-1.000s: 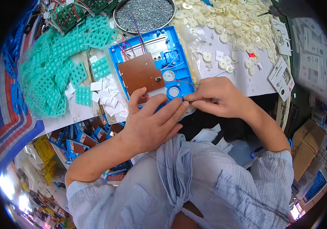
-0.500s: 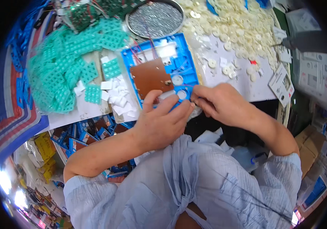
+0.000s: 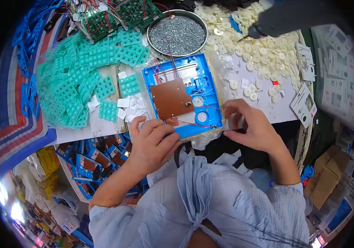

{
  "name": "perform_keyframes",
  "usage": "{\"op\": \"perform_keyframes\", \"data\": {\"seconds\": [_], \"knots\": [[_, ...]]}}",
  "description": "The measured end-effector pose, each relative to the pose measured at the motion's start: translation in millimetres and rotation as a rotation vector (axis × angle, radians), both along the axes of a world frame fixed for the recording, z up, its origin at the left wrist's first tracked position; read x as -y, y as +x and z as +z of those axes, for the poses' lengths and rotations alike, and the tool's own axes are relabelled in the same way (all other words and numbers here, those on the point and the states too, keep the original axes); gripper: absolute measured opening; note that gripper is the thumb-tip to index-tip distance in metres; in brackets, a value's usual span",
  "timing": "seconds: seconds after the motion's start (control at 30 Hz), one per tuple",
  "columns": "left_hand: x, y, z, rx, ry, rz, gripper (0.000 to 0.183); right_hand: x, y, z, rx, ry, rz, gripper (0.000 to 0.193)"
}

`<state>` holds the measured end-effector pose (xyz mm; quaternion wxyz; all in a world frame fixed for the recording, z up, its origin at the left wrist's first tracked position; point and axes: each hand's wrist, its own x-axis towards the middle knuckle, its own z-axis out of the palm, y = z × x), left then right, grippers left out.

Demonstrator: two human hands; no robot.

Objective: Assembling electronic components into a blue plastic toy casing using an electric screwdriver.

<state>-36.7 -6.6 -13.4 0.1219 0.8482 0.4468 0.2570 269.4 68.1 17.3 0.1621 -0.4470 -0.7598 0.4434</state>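
A blue plastic housing (image 3: 217,93) lies open side up in front of me. A brown circuit board (image 3: 170,99) sits in its left half, with thin red and blue wires running from it. Two round parts stand on its right side, the nearer a ringed disc (image 3: 201,118). My left hand (image 3: 150,142) rests at the near left corner, fingers apart and touching the edge; the corner beneath them is hidden. Just off the housing's right edge is my right hand (image 3: 253,126), thumb and curled fingers apart, with nothing visible between them.
A round metal tray (image 3: 149,46) of screws stands behind the housing. Green keypad sheets (image 3: 71,89) pile up at left, cream discs (image 3: 263,53) at right. A dark power screwdriver (image 3: 276,22) hangs at upper right. Several assembled blue units (image 3: 96,159) lie lower left.
Both hands have drawn apart from the housing's near right corner, the left one leftward, the right one rightward and opening. The ringed disc and red wires there are now uncovered. The view has shifted.
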Motion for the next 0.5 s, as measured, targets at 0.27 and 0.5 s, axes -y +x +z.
{"op": "perform_keyframes", "data": {"seconds": [0.27,0.5], "knots": [[-5,-5,5,0.019,-0.072,-0.027,0.029,-45,1,28,0.165,0.035,0.238,0.022],[-10,-5,8,0.028,-0.079,-0.037,0.026,-83,-71,8,0.065,0.671,0.077,0.024]]}}
